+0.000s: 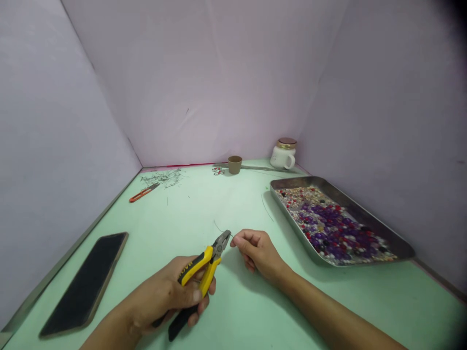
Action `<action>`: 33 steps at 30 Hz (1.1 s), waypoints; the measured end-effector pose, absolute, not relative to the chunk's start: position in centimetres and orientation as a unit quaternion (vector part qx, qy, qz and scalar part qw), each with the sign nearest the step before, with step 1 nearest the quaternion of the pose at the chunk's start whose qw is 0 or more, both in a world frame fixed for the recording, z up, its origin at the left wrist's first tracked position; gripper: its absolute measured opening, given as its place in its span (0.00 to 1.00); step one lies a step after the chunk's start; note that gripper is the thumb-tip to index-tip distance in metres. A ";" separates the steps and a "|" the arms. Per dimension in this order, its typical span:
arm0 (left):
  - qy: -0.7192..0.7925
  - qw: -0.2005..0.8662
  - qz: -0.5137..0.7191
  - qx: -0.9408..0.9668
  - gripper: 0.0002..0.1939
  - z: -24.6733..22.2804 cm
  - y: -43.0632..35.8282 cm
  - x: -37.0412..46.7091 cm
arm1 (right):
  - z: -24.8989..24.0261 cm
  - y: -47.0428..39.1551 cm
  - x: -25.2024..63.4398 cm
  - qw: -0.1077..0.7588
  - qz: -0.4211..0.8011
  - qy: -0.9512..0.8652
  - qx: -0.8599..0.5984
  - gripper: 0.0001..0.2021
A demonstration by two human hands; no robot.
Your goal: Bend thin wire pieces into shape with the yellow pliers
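My left hand [178,291] is wrapped round the yellow-and-black handles of a pair of pliers [207,265]. The jaws point up and to the right, close to my right fingertips. A thin wire [219,226] crosses at the jaws, one end curving up and left beyond them. My right hand [257,253] pinches the other end of this wire between thumb and index finger, its remaining fingers curled. Whether the jaws bite on the wire is too small to tell.
A metal tray [292,221] of mixed beads stands on the right. At left lies a phone [85,282]. Farther back are orange thread snips [144,193], wire scraps [164,178], a small brown cup [235,165], some loose beads [218,170] and a lidded white mug [282,156]. Walls enclose the table.
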State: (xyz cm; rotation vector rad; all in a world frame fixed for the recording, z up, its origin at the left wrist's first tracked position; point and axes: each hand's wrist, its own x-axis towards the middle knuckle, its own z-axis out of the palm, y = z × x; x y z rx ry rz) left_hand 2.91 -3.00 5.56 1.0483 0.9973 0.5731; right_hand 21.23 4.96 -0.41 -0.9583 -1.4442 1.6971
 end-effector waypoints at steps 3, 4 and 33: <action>0.547 0.577 0.194 0.575 0.07 6.1 -3.1 3.2 | -0.6 4.9 21.1 0.339 0.656 -0.544 -0.399 0.11; 0.575 0.519 0.186 0.605 0.09 6.1 -3.2 3.3 | -0.7 4.9 21.1 0.336 0.656 -0.540 -0.407 0.11; 0.545 0.594 0.182 0.563 0.11 5.9 -3.1 3.5 | -0.3 5.0 21.6 0.314 0.666 -0.559 -0.381 0.11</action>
